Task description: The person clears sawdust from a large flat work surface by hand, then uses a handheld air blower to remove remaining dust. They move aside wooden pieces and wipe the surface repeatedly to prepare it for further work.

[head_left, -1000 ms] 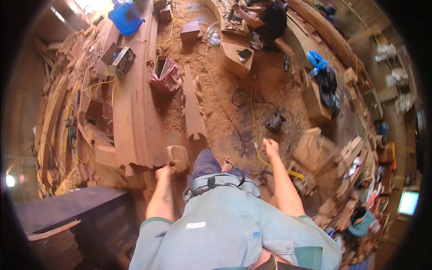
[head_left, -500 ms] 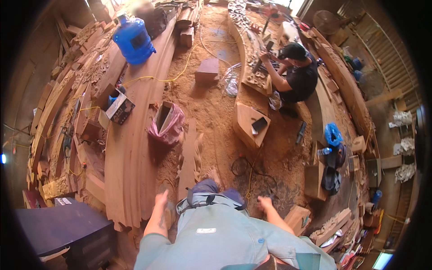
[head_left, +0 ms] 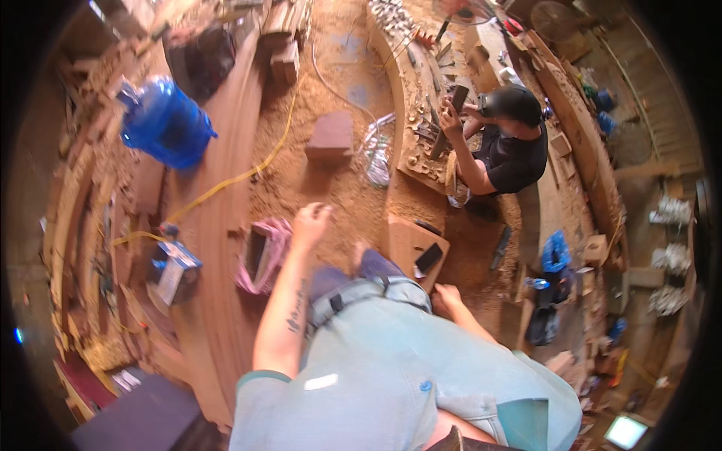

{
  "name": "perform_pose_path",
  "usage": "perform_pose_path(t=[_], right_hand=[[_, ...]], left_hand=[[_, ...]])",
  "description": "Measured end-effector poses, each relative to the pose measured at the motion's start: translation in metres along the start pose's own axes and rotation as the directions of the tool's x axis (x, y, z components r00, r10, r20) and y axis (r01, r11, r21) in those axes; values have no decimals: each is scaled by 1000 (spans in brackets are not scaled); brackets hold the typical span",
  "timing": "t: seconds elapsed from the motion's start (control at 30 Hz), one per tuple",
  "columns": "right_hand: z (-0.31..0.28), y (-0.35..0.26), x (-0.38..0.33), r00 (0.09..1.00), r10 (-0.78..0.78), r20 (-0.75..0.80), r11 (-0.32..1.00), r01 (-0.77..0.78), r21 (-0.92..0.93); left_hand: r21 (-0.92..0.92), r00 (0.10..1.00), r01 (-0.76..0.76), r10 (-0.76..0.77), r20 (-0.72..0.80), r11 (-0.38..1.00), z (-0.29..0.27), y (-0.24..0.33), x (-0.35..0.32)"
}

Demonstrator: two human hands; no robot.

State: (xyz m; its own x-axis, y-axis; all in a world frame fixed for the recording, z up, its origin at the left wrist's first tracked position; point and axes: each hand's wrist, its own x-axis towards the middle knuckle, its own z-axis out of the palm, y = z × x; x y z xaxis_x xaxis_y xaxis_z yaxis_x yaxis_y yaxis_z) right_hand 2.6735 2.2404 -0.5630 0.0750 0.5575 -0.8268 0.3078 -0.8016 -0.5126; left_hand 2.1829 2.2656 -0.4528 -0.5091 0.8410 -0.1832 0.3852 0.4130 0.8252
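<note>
The person's left hand [head_left: 310, 219] is raised out in front of the body over the sawdust-covered floor [head_left: 301, 180], its fingers [head_left: 322, 211] loosely curled and holding nothing that can be seen. Just to its left, and lower in the view, a pink bag [head_left: 263, 255] stands open beside a long reddish plank [head_left: 226, 225] that runs up the left of the scene. The right hand [head_left: 445, 298] hangs low beside the hip, fingers relaxed and partly curled, also empty as far as the view shows; it is near a small wooden box [head_left: 412, 244] with a dark flat phone-like thing [head_left: 429, 258] lying on its top. Farther ahead a reddish wood block [head_left: 329, 139] sits on the floor, well apart from both hands. A blue water jug [head_left: 162, 124] lies at the upper left, and a yellow cable [head_left: 233, 177] trails across the plank. At the upper right another person in a dark shirt [head_left: 511, 150] sits at a long curved timber [head_left: 414, 113] strewn with tools, holding a dark object up in one hand.
</note>
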Motion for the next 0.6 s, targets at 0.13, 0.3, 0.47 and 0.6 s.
perform_pose_path(t=[0.13, 0.3, 0.47, 0.6], right_hand=[[49, -215, 38, 973, -217, 74, 948, 228, -222], [129, -418, 91, 927, -369, 62, 904, 374, -207], [258, -548, 153, 861, -494, 124, 835, 509, -209], [280, -558, 237, 893, -443, 80, 839, 445, -315]], left_hand=[[-595, 822, 446, -569, -22, 668, -29, -105, 5], [-693, 342, 673, -940, -17, 258, -77, -221, -21], [-595, 66, 803, -986, 150, -36, -102, -251, 44], [-704, 621, 645, -741, 258, 296, -111, -218, 295]])
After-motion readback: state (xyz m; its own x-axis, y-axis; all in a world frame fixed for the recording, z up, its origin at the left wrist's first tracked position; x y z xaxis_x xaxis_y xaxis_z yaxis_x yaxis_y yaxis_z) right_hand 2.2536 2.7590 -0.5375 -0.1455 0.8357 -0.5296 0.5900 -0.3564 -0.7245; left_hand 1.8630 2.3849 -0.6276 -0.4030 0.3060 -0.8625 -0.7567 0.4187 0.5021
